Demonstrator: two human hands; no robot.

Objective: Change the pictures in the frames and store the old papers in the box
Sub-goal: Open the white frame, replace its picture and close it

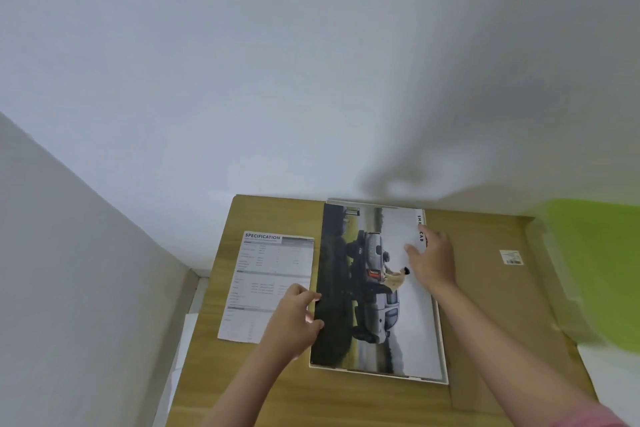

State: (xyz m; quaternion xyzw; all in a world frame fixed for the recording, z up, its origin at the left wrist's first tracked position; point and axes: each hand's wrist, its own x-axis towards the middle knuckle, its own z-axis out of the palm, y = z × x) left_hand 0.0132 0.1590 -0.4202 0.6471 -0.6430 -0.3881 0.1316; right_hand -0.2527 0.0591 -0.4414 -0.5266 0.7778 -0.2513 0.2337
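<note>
A large printed picture of a grey car [372,288] lies on a white picture frame [440,350] in the middle of the wooden table [270,215]. My left hand [294,319] pinches the picture's dark left edge between thumb and fingers. My right hand [433,258] rests flat with spread fingers on the picture's upper right part, near its black lettering. A white sheet headed "SPECIFICATION" [268,284] lies flat just left of the picture, partly under my left hand. A flat brown cardboard box [491,288] with a small white label [511,257] lies right of the frame.
A white wall runs along the table's far edge and another along its left side. A bright green surface [599,267] sits at the right, beyond the cardboard. A white strip [180,340] shows below the table's left edge.
</note>
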